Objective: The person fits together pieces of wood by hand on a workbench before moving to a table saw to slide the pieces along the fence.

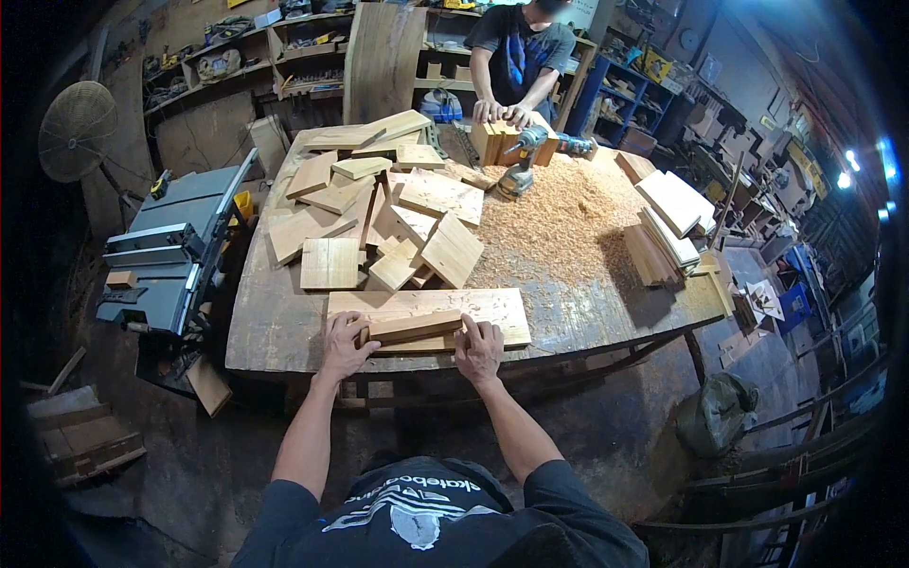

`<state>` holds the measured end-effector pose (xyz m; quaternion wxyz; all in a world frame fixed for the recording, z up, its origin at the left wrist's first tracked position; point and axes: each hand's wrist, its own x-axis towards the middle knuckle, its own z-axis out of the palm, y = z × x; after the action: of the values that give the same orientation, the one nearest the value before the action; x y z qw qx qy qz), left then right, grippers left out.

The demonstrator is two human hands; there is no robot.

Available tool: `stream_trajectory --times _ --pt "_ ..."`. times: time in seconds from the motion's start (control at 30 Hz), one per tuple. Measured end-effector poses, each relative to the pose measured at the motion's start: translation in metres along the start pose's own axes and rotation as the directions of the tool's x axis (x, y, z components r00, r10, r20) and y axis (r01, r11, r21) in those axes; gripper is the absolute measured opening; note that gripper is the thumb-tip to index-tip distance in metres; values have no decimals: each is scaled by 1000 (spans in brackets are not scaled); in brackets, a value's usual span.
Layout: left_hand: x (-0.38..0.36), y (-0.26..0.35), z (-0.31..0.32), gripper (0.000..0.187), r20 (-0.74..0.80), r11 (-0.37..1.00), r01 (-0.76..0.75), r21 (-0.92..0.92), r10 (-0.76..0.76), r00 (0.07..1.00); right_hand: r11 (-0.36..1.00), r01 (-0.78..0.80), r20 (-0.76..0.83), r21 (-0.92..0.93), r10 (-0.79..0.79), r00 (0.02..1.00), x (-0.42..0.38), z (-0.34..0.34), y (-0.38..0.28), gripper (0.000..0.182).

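A narrow wooden block (414, 326) lies lengthwise on a wide wooden board (492, 308) near the front edge of the workbench. My left hand (347, 343) grips the block's left end, thumb toward me and fingers curled behind. At its right end, my right hand (479, 350) holds the block between thumb and fingers. Just beyond the board is a loose heap of cut boards, with a square piece (329, 263) and a tilted piece (452, 250) closest to my hands.
Wood shavings (559, 222) cover the bench's right half, where a cordless drill (521, 163) stands. Across the bench, a person (523, 57) presses on upright boards (511, 144). Stacked boards (670, 237) sit at right. A table saw (170, 246) is left of the bench.
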<state>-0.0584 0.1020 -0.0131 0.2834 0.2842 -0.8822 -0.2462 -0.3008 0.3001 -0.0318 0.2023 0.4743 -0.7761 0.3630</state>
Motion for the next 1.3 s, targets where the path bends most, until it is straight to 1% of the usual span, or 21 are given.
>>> stream_trajectory --times 0.23,0.6,0.87,1.1,1.23,1.3 --pt "0 2 -2 53 0 999 -10 31 10 1000 1000 -10 1 4 10 1000 0 0 -1 42" --pt "1 2 -2 54 17 1000 -16 25 15 1000 1000 7 -23 10 -7 1000 -1 -1 1 49" --pt "0 5 -2 55 11 998 -19 54 18 1000 1000 13 -10 10 -13 1000 1 -4 -1 47" --pt "0 2 -1 53 8 1000 -9 21 9 1000 1000 21 -21 13 -21 1000 1 -4 -1 44" --pt "-1 1 -1 53 13 1000 -1 17 1 1000 1000 16 -22 20 -15 1000 0 -3 -1 45" --pt "-1 0 0 53 6 1000 -12 26 11 1000 1000 14 -12 -5 -14 1000 1 -3 0 46"
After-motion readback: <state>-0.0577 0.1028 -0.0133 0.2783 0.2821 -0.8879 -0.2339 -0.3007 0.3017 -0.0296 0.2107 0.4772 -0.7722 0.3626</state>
